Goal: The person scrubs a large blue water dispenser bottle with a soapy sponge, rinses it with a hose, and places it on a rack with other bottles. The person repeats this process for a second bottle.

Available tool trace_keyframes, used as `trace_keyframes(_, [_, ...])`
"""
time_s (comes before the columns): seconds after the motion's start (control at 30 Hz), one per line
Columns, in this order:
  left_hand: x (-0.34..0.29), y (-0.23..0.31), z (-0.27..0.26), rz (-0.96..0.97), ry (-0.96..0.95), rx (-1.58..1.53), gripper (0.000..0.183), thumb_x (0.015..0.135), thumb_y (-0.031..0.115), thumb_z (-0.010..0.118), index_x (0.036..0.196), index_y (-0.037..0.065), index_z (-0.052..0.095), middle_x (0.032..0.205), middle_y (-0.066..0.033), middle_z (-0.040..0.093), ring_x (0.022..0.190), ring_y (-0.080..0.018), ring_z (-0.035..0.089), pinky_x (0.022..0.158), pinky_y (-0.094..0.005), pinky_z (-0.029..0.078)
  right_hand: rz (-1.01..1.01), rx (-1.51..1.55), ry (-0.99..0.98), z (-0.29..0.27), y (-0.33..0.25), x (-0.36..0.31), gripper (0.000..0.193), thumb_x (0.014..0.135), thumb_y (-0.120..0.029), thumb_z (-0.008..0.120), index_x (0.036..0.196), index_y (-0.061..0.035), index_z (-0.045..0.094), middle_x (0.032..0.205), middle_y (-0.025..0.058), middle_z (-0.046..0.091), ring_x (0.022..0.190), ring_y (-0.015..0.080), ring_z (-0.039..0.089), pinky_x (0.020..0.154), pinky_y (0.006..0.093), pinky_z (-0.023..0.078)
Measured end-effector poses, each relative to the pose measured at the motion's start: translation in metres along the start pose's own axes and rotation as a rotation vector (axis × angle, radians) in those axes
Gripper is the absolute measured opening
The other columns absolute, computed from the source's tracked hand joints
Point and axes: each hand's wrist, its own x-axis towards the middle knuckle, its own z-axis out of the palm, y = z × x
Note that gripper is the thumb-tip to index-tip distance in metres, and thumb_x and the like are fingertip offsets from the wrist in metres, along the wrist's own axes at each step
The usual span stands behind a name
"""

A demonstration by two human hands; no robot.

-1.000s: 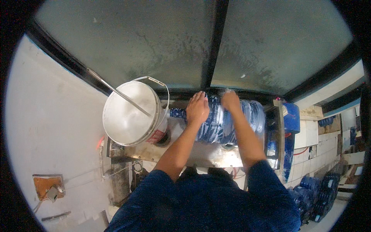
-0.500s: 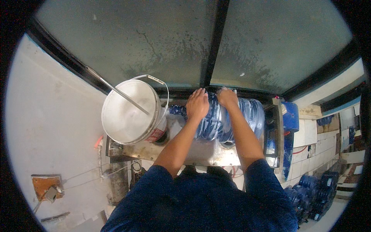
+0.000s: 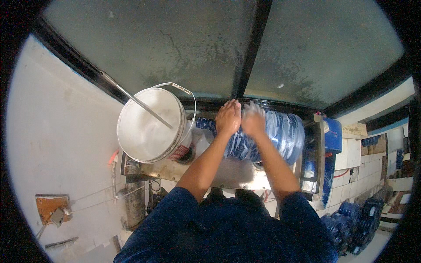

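A big blue water jug (image 3: 284, 136), streaked with white suds, lies on its side on a metal bench (image 3: 237, 172), its neck toward the left. My left hand (image 3: 228, 117) rests flat on the jug near the shoulder, fingers stretched out together. Beside it, my right hand (image 3: 253, 121) is on the jug's upper side. Its fingers are smeared by motion and look whitish, so whether they hold anything is unclear. To the left stands a white bucket (image 3: 151, 127) with a raised wire handle; a metal rod (image 3: 136, 100) leans inside it.
Dark-framed, wet glass panes (image 3: 197, 48) rise just behind the bench. A blue container (image 3: 332, 135) is past the bench's right end. Several blue jugs (image 3: 348, 223) are grouped at the lower right. A white wall (image 3: 66, 122) closes the left side.
My right hand has shifted slightly left and down on the jug, closer to my left hand, and is now blurred. The left hand stays flat on the jug. The whole view has shifted a little.
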Motion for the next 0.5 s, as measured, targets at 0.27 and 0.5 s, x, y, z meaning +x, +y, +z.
trace_keyframes(0.27, [0.004, -0.008, -0.002, -0.071, 0.009, -0.147, 0.063, 0.109, 0.041, 0.018, 0.126, 0.002, 0.065, 0.134, -0.0187, 0.062, 0.127, -0.0378, 0.055, 0.11, -0.0456, 0.04, 0.086, 0.069, -0.214, -0.023, -0.027, 0.036, 0.039, 0.099, -0.027, 0.047, 0.108, 0.0024, 0.07, 0.124, 0.0265, 0.064, 0.12, 0.0431, 0.06, 0.103, 0.0552, 0.046])
trace_keyframes(0.5, [-0.004, -0.02, 0.016, 0.045, 0.124, -0.101, 0.062, 0.11, 0.039, 0.018, 0.126, 0.005, 0.067, 0.137, -0.0159, 0.061, 0.129, -0.0353, 0.055, 0.111, -0.044, 0.04, -0.339, -0.024, 0.023, -0.031, -0.02, -0.093, 0.059, 0.087, -0.018, 0.058, 0.14, 0.0055, 0.048, 0.152, 0.0277, 0.041, 0.142, 0.047, 0.037, 0.118, 0.0555, 0.028])
